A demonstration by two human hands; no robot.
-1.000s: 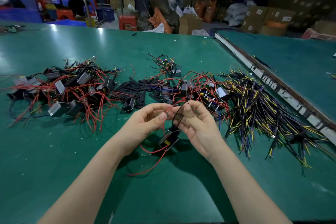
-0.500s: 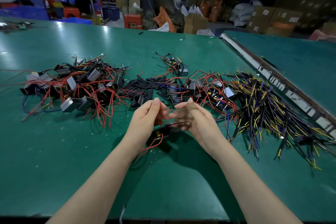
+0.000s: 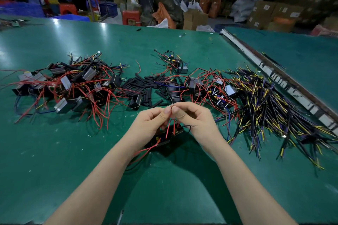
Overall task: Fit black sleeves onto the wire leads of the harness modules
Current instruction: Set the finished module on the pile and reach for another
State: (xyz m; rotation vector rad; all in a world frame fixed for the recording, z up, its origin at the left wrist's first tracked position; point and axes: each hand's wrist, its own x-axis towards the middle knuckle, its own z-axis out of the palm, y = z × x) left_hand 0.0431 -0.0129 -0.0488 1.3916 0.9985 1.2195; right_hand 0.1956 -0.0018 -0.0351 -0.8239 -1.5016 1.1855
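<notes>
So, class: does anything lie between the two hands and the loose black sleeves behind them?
Nothing visible does. The black sleeves lie just beyond the left hand and right hand, with only bare green table between.

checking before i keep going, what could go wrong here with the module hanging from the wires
1. The module hangs below both hands by thin red leads pinched between left hand and right hand; its weight could pull the lead ends from the fingertips.
2. A bare-ended black lead sticks out by the right hand and may snag.
3. No sleeve is visibly in hand; the black sleeves lie farther back.
</notes>
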